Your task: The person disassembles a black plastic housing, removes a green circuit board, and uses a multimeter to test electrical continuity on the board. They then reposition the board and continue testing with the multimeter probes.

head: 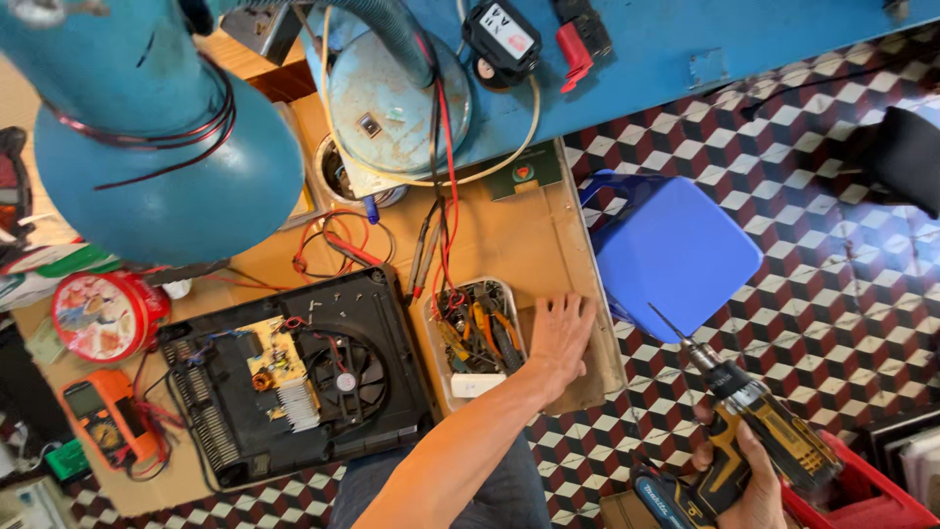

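Yellow drill (759, 431) in right hand (749, 480) grip | left hand (560, 333) flat, open beside tool tray (475, 338) | blue stool (676, 250) between

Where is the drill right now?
In the head view the drill is at the lower right, held in the right hand over the patterned floor, its bit pointing up toward the blue stool.

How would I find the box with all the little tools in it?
Find the brown cardboard sheet on the patterned floor, then the big black opened appliance with a round fan inside. Just right of it sits a clear plastic tray, beside the left hand. It is the only container there, crammed with orange- and yellow-handled tools.
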